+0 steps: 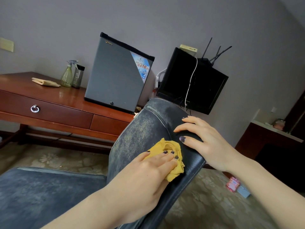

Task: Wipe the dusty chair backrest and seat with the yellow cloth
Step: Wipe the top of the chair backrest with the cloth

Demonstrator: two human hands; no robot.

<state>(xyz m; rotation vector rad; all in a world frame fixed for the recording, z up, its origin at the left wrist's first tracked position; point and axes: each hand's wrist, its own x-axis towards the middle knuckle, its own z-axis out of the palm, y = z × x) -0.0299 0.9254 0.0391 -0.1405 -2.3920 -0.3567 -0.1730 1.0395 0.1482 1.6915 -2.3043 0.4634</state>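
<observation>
A dark leather chair fills the lower middle. Its backrest (140, 134) is streaked with pale dust, and its seat (41, 192) at lower left is dusty too. My left hand (145, 176) presses a crumpled yellow cloth (170, 156) flat against the front of the backrest near its right edge. My right hand (206, 141) grips the top edge of the backrest, fingers over the front and thumb just above the cloth. The strip of backrest around the cloth and my right hand looks darker and cleaner than the left part.
A wooden desk (54, 100) stands behind the chair with a folded beige cloth (46, 82), a green spray bottle (67, 75), a grey flask (77, 76) and a grey mini fridge (118, 75). A black monitor (193, 81) and a router sit further right. A pink container (233, 184) lies on the carpet.
</observation>
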